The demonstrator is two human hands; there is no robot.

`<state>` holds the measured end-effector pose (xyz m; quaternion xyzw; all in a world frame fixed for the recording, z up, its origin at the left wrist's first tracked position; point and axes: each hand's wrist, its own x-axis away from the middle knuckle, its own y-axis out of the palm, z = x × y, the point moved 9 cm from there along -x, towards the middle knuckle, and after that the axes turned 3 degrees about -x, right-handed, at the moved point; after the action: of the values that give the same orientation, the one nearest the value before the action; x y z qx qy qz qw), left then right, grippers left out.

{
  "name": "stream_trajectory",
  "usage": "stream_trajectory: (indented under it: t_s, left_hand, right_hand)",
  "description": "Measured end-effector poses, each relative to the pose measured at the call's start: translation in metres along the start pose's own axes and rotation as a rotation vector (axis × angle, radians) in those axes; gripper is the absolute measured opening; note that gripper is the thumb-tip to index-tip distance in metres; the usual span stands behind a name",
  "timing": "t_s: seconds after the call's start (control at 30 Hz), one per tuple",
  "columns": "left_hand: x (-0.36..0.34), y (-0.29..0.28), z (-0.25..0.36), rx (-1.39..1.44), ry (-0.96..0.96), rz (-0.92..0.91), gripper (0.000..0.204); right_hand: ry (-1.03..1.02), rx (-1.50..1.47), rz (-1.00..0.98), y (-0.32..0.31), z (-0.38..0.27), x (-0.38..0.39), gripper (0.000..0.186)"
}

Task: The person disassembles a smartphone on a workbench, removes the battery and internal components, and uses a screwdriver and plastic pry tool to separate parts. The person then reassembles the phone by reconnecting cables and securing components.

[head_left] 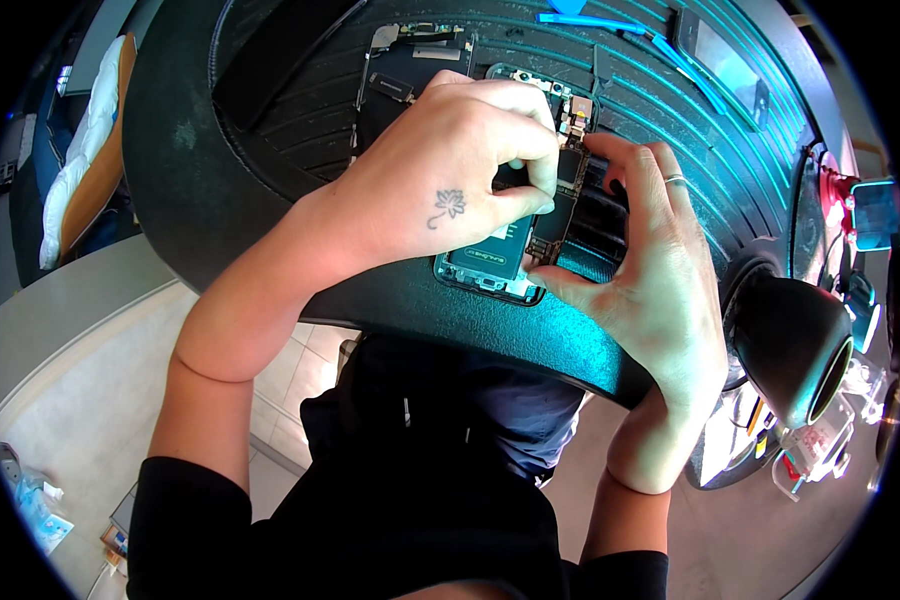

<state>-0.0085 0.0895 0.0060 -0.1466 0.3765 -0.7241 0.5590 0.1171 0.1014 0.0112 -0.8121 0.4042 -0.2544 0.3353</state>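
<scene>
An opened phone (482, 262) lies on the black ridged mat in front of me, its battery and circuit board (567, 175) exposed. My left hand (460, 165) reaches across it from the left, thumb and index finger pinched over the board's left side. Whatever is between those fingertips, if anything, is too small or hidden. My right hand (660, 240) grips the phone along its right side, thumb near the lower end and index finger near the upper end. A detached phone screen (415, 60), inner side up, lies just left of the phone, partly covered by my left hand.
Blue slim tools (685, 65) and a dark phone-like slab (725, 65) lie at the far right. At the right edge stands a black cone-shaped piece (790, 340), with red and blue items (850, 205) beyond it. The black work mat (420, 312) has a curved near edge.
</scene>
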Motion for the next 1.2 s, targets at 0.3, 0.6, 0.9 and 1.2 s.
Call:
stream_trajectory:
  t_s: [0.3,0.6,0.9,1.2]
  left_hand:
    - [0.0008,-0.0009,0.0021,-0.021,0.022,0.019,0.015]
    - [0.0021,0.0009,0.0007,-0.029,0.022,0.004,0.015]
    - [0.0006,-0.0008,-0.0006,0.048,0.031,0.006,0.014]
    - [0.0003,0.0007,-0.0005,0.052,0.028,-0.003,0.014]
  right_hand:
    - [-0.021,-0.025,0.034,0.0047,-0.0019,-0.0018,0.079]
    - [-0.036,-0.033,0.104,0.0024,-0.0012,-0.0025,0.075]
    - [-0.048,-0.096,0.030,-0.0014,-0.0004,-0.0045,0.079]
    - [-0.022,-0.052,-0.023,0.0034,0.0005,-0.0005,0.087]
